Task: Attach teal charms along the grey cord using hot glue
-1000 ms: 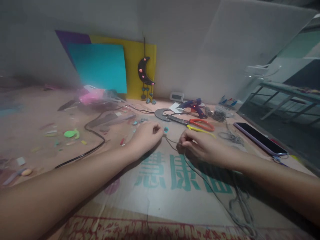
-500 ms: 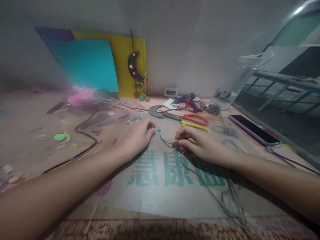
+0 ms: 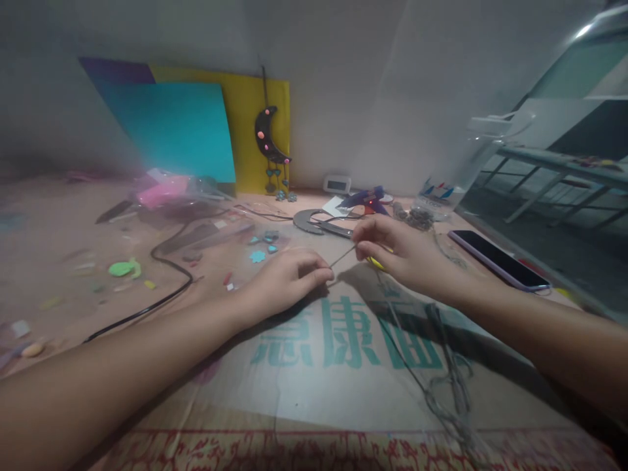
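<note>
A thin grey string (image 3: 343,257) runs taut in a short span between my two hands. My left hand (image 3: 299,278) is closed, thumb and fingertips pinched at the string's lower end, low over the cardboard. My right hand (image 3: 392,245) pinches the same string slightly higher and to the right. From there the string trails down to a loose tangle (image 3: 456,392) near the front. Left of my hands lie a light-blue flower cut-out (image 3: 258,256) and several small blue pieces (image 3: 272,248). Whether my left fingers also hold a small flower is hidden.
Behind my hands are a grey crescent (image 3: 307,221), a glue gun (image 3: 366,198) and partly hidden scissors (image 3: 338,229). A phone (image 3: 498,258) lies right. A black cable (image 3: 167,301) crosses the left. A decorated moon (image 3: 267,134) hangs before yellow card (image 3: 240,131).
My left hand has shifted right, uncovering blue pieces. My right hand has lifted and moved away, and the string is now taut between them. The small blue flower by my left fingertips is out of sight.
</note>
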A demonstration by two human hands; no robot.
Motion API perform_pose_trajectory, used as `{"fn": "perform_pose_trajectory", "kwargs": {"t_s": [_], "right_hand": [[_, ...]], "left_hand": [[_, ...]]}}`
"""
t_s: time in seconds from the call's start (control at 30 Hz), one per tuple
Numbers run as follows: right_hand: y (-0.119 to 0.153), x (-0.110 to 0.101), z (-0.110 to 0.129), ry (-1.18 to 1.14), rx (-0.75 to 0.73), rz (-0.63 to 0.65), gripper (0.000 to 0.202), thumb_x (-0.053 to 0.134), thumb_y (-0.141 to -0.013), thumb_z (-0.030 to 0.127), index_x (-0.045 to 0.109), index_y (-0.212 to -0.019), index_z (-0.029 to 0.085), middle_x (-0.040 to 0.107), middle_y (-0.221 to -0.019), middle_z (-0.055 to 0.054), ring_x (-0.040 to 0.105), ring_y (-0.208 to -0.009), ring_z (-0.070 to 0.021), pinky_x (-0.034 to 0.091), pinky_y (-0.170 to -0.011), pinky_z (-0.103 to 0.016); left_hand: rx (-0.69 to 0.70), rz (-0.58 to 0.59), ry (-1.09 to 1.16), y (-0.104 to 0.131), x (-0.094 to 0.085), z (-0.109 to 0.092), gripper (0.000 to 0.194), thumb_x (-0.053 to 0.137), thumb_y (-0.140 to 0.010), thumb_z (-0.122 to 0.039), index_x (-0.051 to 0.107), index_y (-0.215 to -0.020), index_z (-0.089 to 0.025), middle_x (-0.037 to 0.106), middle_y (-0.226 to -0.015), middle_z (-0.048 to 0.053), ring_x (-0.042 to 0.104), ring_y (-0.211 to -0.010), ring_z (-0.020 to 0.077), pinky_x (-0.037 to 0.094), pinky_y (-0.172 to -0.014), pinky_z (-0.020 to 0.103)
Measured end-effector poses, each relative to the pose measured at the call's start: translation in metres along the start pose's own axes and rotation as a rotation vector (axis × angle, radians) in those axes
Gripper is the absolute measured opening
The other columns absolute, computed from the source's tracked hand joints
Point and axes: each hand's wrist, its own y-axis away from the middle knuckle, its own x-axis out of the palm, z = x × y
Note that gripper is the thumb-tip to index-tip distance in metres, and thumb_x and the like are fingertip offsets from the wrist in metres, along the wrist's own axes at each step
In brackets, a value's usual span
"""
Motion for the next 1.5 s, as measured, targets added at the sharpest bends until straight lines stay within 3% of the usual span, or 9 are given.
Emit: {"fn": "perform_pose_trajectory", "kwargs": {"t_s": [0.13,0.27,0.33,0.43,0.63,0.77,1.07,1.37,1.5], "right_hand": [[0.001,0.0,0.008,0.205,-0.09,-0.019,0.024,0.057,-0.087,0.019,0.061,-0.11,0.019,0.067,-0.106,-0.009,0.061,-0.093,-0.0219,0.049,-0.081,-0.037],[0.013,0.016,0.027,-0.181,0.108,0.27,0.039,0.052,-0.093,0.025,0.048,-0.132,0.022,0.061,-0.07,0.001,0.06,-0.058,-0.014,0.049,-0.053,-0.026],[0.019,0.028,0.026,-0.393,0.202,0.323,0.042,0.05,-0.094,0.027,0.042,-0.135,0.022,0.059,-0.069,0.003,0.06,-0.055,-0.013,0.051,-0.049,-0.025],[0.021,0.04,0.014,-0.507,0.204,0.257,0.039,0.054,-0.091,0.024,0.044,-0.129,0.022,0.062,-0.084,-0.001,0.063,-0.062,-0.012,0.053,-0.054,-0.025],[0.013,0.036,-0.001,-0.126,0.066,0.035,0.015,0.064,-0.084,0.023,0.068,-0.098,0.019,0.065,-0.074,-0.001,0.059,-0.068,-0.013,0.046,-0.061,-0.025],[0.014,0.035,-0.001,-0.114,0.04,-0.044,0.009,0.064,-0.084,0.023,0.071,-0.081,0.019,0.069,-0.075,-0.001,0.059,-0.067,-0.0126,0.045,-0.062,-0.025],[0.015,0.033,0.005,-0.15,0.082,-0.106,0.012,0.062,-0.086,0.026,0.07,-0.081,0.019,0.069,-0.074,-0.001,0.06,-0.064,-0.0128,0.046,-0.058,-0.024],[0.014,0.031,0.001,-0.078,0.046,-0.141,0.01,0.062,-0.085,0.024,0.069,-0.081,0.018,0.07,-0.077,-0.002,0.062,-0.07,-0.0141,0.047,-0.065,-0.025],[0.014,0.031,0.001,-0.06,0.053,-0.136,0.009,0.062,-0.085,0.022,0.069,-0.081,0.018,0.07,-0.076,-0.002,0.061,-0.069,-0.0133,0.046,-0.064,-0.025]], "left_hand": [[-0.051,0.012,0.082,0.001,0.002,-0.003,0.03,0.051,-0.093,-0.039,0.071,-0.08,-0.021,0.072,-0.086,0.003,0.064,-0.082,0.0189,0.045,-0.077,0.03],[0.051,-0.022,-0.032,0.002,0.005,-0.006,0.026,0.055,-0.092,-0.037,0.072,-0.08,-0.021,0.072,-0.082,0.003,0.062,-0.082,0.0187,0.043,-0.077,0.03],[0.076,-0.043,-0.066,0.002,0.005,-0.005,0.026,0.055,-0.092,-0.036,0.071,-0.079,-0.021,0.071,-0.081,0.003,0.062,-0.081,0.0187,0.042,-0.076,0.03],[0.068,-0.048,-0.089,0.003,0.005,-0.004,0.028,0.051,-0.094,-0.035,0.07,-0.078,-0.021,0.069,-0.079,0.001,0.06,-0.079,0.018,0.04,-0.074,0.03],[-0.005,-0.007,-0.034,0.002,0.003,-0.005,0.03,0.048,-0.094,-0.036,0.069,-0.078,-0.021,0.068,-0.078,0.0,0.06,-0.078,0.0174,0.039,-0.071,0.029],[-0.038,0.022,0.034,0.001,0.002,-0.005,0.034,0.046,-0.094,-0.04,0.069,-0.08,-0.02,0.069,-0.079,0.002,0.061,-0.077,0.0183,0.042,-0.07,0.028],[-0.151,-0.038,0.406,-0.001,0.003,0.001,0.048,0.043,-0.091,-0.056,0.077,-0.088,-0.022,0.074,-0.084,0.007,0.064,-0.07,0.0207,0.051,-0.062,0.031],[-0.123,0.059,0.42,-0.003,-0.001,-0.003,0.041,0.048,-0.092,-0.049,0.077,-0.087,-0.02,0.075,-0.093,0.009,0.069,-0.087,0.0222,0.053,-0.08,0.034],[-0.101,0.076,0.415,-0.002,-0.002,-0.005,0.037,0.05,-0.092,-0.046,0.076,-0.087,-0.021,0.075,-0.092,0.009,0.07,-0.085,0.022,0.054,-0.077,0.032]]}}
